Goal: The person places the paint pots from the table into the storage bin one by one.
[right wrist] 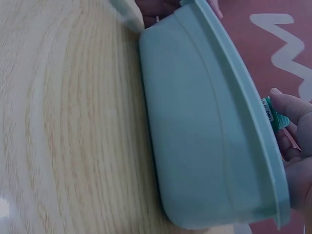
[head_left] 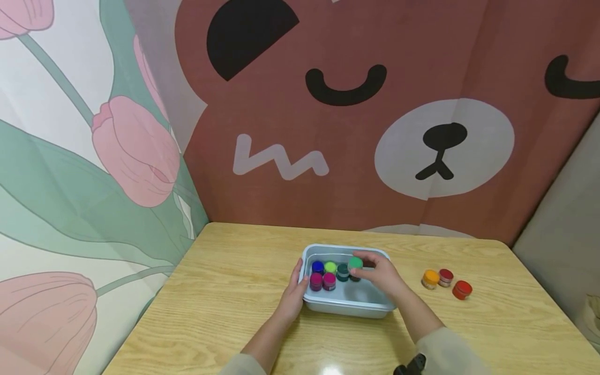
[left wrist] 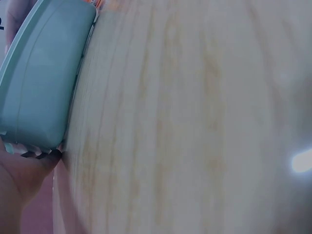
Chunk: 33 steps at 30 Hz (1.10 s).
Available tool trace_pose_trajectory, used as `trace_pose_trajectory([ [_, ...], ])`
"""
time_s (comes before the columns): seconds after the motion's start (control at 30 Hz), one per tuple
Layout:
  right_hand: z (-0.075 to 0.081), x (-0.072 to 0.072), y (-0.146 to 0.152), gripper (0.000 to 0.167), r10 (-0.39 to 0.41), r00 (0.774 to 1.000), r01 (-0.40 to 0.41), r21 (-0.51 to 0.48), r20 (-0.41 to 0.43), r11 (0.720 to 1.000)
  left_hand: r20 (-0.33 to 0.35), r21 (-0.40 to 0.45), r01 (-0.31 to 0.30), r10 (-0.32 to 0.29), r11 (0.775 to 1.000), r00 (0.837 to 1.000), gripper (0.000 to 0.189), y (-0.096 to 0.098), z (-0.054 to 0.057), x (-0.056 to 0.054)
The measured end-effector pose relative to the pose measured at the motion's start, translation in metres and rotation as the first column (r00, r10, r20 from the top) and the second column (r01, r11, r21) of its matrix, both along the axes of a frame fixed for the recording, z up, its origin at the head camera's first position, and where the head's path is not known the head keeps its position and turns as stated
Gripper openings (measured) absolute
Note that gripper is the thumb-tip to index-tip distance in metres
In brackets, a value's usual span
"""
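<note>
A light blue plastic container (head_left: 344, 308) sits on the table, with several small paint jars in its left half. They include a blue jar (head_left: 317, 267), a lime jar (head_left: 330, 267), a dark green jar (head_left: 343, 272) and two magenta jars (head_left: 316, 282). My left hand (head_left: 292, 297) grips the container's left side, thumb at the rim. Over the inside of the container, my right hand (head_left: 382, 273) pinches a green-lidded paint jar (head_left: 355, 263) between thumb and fingers. Beyond the rim in the right wrist view, this green jar (right wrist: 274, 116) shows part of its label.
To the right of the container, an orange jar (head_left: 430, 279), a dark red jar (head_left: 446, 277) and a red jar (head_left: 462, 290) stand close together on the wooden table (head_left: 225, 291). A bear-print curtain (head_left: 351, 156) hangs along the table's back edge.
</note>
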State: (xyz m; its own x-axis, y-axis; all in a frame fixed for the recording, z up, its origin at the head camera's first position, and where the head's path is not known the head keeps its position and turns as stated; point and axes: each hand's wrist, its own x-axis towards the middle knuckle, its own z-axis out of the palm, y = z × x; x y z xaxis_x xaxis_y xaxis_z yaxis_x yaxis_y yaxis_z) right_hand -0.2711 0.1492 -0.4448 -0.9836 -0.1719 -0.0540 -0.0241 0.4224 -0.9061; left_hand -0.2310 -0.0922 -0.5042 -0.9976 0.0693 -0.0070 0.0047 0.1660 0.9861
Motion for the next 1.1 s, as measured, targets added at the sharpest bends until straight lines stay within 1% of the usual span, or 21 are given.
trace_pose_trajectory([
  [0.1, -0.005, -0.003, -0.006, 0.052, 0.007, 1.000, -0.007, 0.004, 0.003, 1.000, 0.012, -0.001, -0.001, 0.001, 1.000, 1.000, 0.056, 0.000, 0.001, 0.001],
  [0.23, -0.011, -0.005, -0.013, 0.051, 0.003, 1.000, -0.004, 0.033, 0.022, 0.999, 0.012, 0.011, 0.003, -0.003, 1.000, 1.000, 0.056, 0.000, 0.000, 0.001],
  [0.27, -0.012, -0.005, -0.015, 0.051, 0.013, 1.000, -0.014, 0.048, 0.014, 0.999, 0.009, 0.015, 0.005, -0.005, 1.000, 1.000, 0.056, 0.000, 0.000, 0.001],
  [0.43, -0.016, -0.006, -0.019, 0.049, 0.059, 0.998, -0.059, 0.078, 0.000, 0.995, -0.044, 0.024, 0.008, -0.007, 1.000, 0.999, 0.056, 0.000, -0.003, 0.001],
  [0.47, -0.017, -0.006, -0.019, 0.049, 0.072, 0.997, -0.071, 0.088, -0.005, 0.994, -0.064, 0.004, 0.006, -0.005, 1.000, 0.998, 0.055, 0.000, -0.003, 0.001],
  [0.53, -0.017, -0.007, -0.020, 0.048, 0.091, 0.996, -0.090, 0.099, -0.008, 0.991, -0.081, 0.000, 0.007, -0.007, 1.000, 0.997, 0.056, 0.000, -0.004, 0.001],
  [0.6, -0.018, -0.007, -0.021, 0.048, 0.113, 0.994, -0.113, 0.111, -0.001, 0.987, -0.067, -0.003, 0.005, -0.006, 1.000, 0.998, 0.055, 0.000, -0.004, 0.000],
  [0.67, -0.019, -0.008, -0.022, 0.048, 0.136, 0.991, -0.135, 0.118, 0.001, 0.984, -0.046, -0.001, 0.004, -0.004, 1.000, 0.999, 0.055, 0.000, -0.002, 0.000],
  [0.7, -0.019, -0.008, -0.022, 0.048, 0.146, 0.989, -0.146, 0.119, 0.006, 0.982, -0.029, 0.021, 0.006, -0.006, 1.000, 1.000, 0.056, 0.000, -0.001, 0.000],
  [0.73, -0.019, -0.008, -0.022, 0.047, 0.155, 0.988, -0.154, 0.122, 0.009, 0.980, -0.019, 0.021, 0.005, -0.004, 1.000, 1.000, 0.056, 0.000, 0.000, 0.000],
  [0.83, -0.021, -0.010, -0.023, 0.047, 0.168, 0.986, -0.168, 0.122, 0.013, 0.978, -0.031, 0.025, 0.009, -0.009, 1.000, 0.999, 0.056, 0.000, 0.002, 0.001],
  [1.03, -0.020, -0.010, -0.026, 0.046, 0.152, 0.988, -0.153, 0.132, 0.019, 0.979, -0.029, 0.017, 0.005, -0.005, 1.000, 1.000, 0.056, 0.000, -0.001, 0.000],
  [1.1, -0.019, -0.009, -0.028, 0.045, 0.135, 0.990, -0.138, 0.129, 0.027, 0.982, -0.025, 0.014, 0.000, 0.000, 1.000, 1.000, 0.056, 0.001, -0.001, 0.000],
])
